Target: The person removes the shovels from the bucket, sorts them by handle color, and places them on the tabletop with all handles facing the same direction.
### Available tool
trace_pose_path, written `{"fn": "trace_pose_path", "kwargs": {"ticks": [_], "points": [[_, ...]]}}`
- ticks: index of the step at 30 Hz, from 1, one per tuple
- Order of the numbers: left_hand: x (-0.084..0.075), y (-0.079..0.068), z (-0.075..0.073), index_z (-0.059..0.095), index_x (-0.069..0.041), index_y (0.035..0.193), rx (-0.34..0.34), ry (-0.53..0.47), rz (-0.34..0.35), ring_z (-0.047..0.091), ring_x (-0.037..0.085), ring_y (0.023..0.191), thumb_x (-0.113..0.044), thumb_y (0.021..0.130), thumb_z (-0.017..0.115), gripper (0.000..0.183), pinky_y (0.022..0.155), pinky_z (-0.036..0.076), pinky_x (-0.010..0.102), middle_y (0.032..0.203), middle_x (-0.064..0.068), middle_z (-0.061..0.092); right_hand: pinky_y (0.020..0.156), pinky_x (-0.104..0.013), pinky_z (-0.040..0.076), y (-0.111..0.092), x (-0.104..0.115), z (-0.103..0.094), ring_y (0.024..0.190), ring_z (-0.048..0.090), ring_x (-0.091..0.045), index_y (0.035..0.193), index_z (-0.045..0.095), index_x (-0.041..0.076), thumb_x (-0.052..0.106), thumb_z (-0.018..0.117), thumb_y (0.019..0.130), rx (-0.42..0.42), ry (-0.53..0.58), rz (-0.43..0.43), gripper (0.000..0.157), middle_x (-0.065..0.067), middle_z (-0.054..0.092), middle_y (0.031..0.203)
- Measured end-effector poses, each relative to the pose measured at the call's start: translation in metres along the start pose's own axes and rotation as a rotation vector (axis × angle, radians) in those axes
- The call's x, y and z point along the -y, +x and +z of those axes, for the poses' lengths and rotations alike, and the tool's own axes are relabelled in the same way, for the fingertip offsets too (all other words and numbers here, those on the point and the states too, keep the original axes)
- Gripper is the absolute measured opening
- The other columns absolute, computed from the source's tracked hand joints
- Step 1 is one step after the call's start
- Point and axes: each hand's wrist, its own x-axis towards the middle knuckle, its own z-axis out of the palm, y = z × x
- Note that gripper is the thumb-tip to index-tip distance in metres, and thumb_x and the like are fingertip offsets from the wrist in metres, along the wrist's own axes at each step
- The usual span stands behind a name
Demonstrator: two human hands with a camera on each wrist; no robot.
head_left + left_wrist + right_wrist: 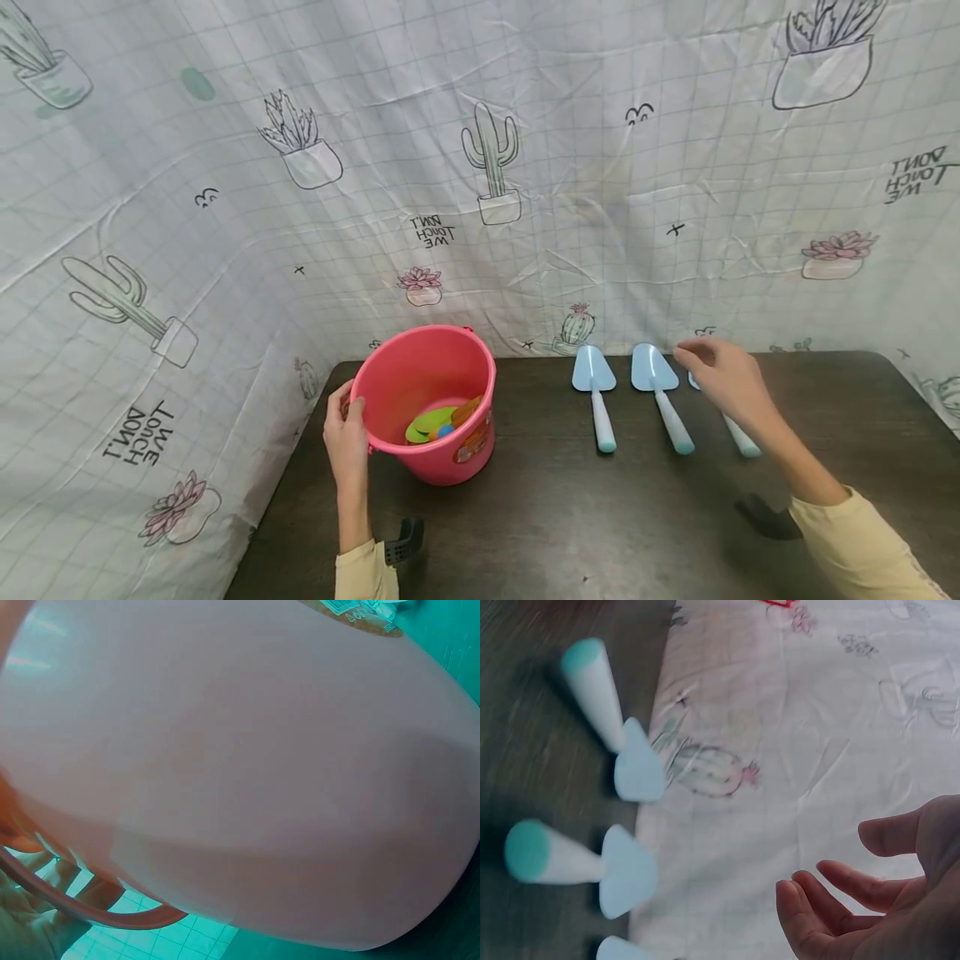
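My left hand (347, 433) grips the left rim of a pink bucket (450, 468), thumb and fingers on its edge. In the left wrist view the bucket's wall fills most of the picture, and the fingers show past its curved carrying handle (127, 921). Inside the bucket lie a green piece (435, 419), an orange piece (467, 410) and something blue. To the right is a row of three light blue toy trowels with white handles: a left trowel (602, 417), a middle trowel (671, 417) and a right trowel (738, 435). My right hand (723, 375), fingers loosely bent and holding nothing, partly hides the right one.
The dark wooden table (555, 525) carries everything. A pale cloth (570, 167) printed with cacti hangs along the table's back and left side. Black straps (405, 540) sit at both wrists.
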Motion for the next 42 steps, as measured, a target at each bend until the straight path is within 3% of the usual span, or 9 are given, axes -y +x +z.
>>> {"fn": "trace_pose_path", "kwargs": {"ticks": [15,19,24,31,36,42], "points": [[-0.001,0.005,-0.007,0.054,-0.006,0.146,-0.044,0.004,0.025,0.058,0.028,0.115,-0.014,0.107,0.047,0.040,0.082,0.052,0.017,0.136,0.016,0.061,0.070,-0.029,0.050,0.022,0.054,0.017,0.085,0.066,-0.023,0.127,0.065,-0.004,0.028,0.056,0.107,0.051,0.079,-0.117,0.039,-0.020,0.071,0.112],[0.000,0.003,-0.003,0.056,-0.006,0.144,-0.050,0.012,0.028,0.060,0.033,0.115,-0.013,0.106,0.049,0.039,0.090,0.057,0.032,0.135,0.018,0.062,0.073,-0.031,0.052,0.019,0.066,0.021,0.088,0.069,-0.027,0.128,0.064,-0.004,0.026,0.055,0.107,0.094,0.102,-0.129,0.038,-0.022,0.070,0.117],[0.002,0.001,0.009,0.056,-0.006,0.145,-0.022,0.002,0.025,0.060,0.038,0.117,-0.014,0.106,0.051,0.039,0.097,0.054,0.051,0.136,0.020,0.062,0.075,-0.033,0.054,0.016,0.082,0.029,0.091,0.072,-0.031,0.129,0.064,-0.006,0.024,0.056,0.107,0.132,0.126,-0.150,0.037,-0.024,0.070,0.120],[0.002,0.001,0.016,0.059,-0.006,0.141,-0.048,0.010,0.030,0.062,0.035,0.112,-0.012,0.106,0.052,0.036,0.095,0.055,0.051,0.130,0.018,0.065,0.083,-0.044,0.052,0.022,0.117,0.050,0.104,0.067,-0.033,0.126,0.067,0.001,0.026,0.056,0.106,0.182,0.176,-0.228,0.034,-0.015,0.072,0.117],[0.002,0.002,0.015,0.059,-0.005,0.140,-0.061,0.004,0.036,0.062,0.036,0.113,-0.011,0.105,0.052,0.036,0.095,0.055,0.054,0.130,0.019,0.065,0.093,-0.053,0.052,0.031,0.143,0.072,0.113,0.064,-0.036,0.126,0.068,-0.001,0.026,0.057,0.106,0.226,0.192,-0.246,0.035,-0.016,0.071,0.121],[-0.001,0.010,0.019,0.060,-0.005,0.139,-0.071,-0.015,0.052,0.063,0.038,0.112,-0.011,0.105,0.053,0.036,0.095,0.055,0.055,0.130,0.019,0.065,0.089,-0.050,0.057,0.046,0.171,0.097,0.110,0.065,-0.035,0.124,0.068,-0.002,0.020,0.060,0.103,0.288,0.269,-0.291,0.031,-0.017,0.071,0.119]]}}
